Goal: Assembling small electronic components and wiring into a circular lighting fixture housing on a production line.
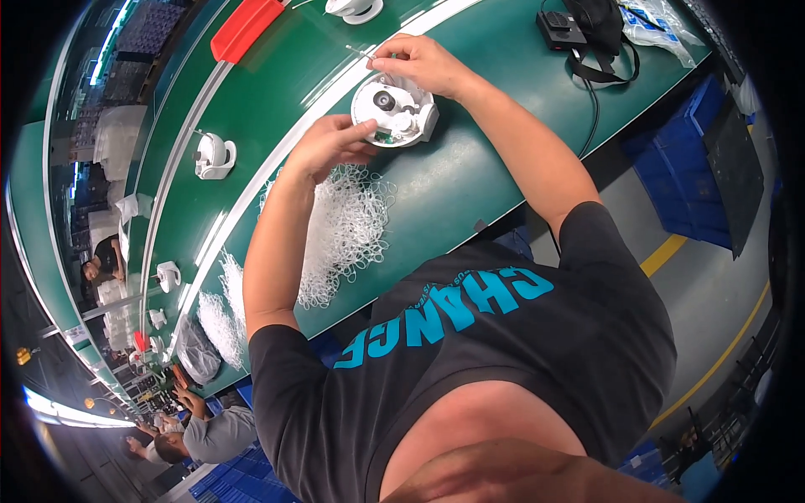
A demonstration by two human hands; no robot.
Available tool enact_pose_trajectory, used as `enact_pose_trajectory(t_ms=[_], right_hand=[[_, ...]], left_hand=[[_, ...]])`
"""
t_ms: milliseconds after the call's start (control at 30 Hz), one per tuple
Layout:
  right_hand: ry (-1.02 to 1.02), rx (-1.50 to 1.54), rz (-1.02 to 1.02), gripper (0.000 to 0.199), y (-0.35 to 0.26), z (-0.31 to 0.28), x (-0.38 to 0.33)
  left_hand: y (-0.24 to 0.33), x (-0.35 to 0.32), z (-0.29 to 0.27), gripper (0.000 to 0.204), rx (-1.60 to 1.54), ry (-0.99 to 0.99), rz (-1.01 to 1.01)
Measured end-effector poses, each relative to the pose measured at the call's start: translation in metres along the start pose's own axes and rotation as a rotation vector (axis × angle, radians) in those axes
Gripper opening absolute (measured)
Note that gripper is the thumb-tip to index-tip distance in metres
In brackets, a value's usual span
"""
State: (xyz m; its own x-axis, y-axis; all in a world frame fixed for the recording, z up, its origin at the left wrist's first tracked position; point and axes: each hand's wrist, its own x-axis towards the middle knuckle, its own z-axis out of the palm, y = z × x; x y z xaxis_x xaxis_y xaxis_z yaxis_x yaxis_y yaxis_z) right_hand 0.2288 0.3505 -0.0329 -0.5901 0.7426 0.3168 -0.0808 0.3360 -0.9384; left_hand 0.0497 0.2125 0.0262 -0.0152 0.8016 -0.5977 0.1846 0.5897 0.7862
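Observation:
A white round camera unit (412, 127) with a black lens (384, 101) stands on the green bench, its inner parts and a bit of green circuit board exposed. My left hand (329, 144) grips its left side, thumb over the rim and fingers partly hidden beneath. Above its far edge, my right hand (422, 67) is closed in a pinch. From those fingertips a thin pale strip (359, 52) sticks out to the left; its exact kind is too small to tell. Close to my left forearm lies a heap of white looped plastic ties (348, 226).
Similar white camera units (215, 158) sit on the green conveyor (277, 109) beyond a metal rail, near a red tray (245, 30). A black device (560, 30) with a strap and cable lies at right. Blue crates (683, 168) stand beyond the bench. Other people (214, 434) work at lower left.

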Motion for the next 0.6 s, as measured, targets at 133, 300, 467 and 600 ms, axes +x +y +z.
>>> enact_pose_trajectory(t_ms=[133,300,467,600], right_hand=[[-0.090,0.028,0.079,0.024,-0.009,0.000,0.001],[-0.068,-0.224,-0.040,0.024,-0.020,-0.003,-0.003],[-0.024,-0.171,0.009,0.025,-0.017,-0.002,-0.004],[0.018,-0.191,-0.044,0.025,-0.016,0.002,-0.007]], left_hand=[[0.000,0.014,-0.022,0.027,0.232,0.347,0.279],[0.014,0.024,-0.009,0.015,-0.085,0.426,0.614],[0.020,0.034,-0.001,0.015,-0.458,0.274,0.780],[0.021,0.036,0.004,0.016,-0.508,0.253,0.794]])
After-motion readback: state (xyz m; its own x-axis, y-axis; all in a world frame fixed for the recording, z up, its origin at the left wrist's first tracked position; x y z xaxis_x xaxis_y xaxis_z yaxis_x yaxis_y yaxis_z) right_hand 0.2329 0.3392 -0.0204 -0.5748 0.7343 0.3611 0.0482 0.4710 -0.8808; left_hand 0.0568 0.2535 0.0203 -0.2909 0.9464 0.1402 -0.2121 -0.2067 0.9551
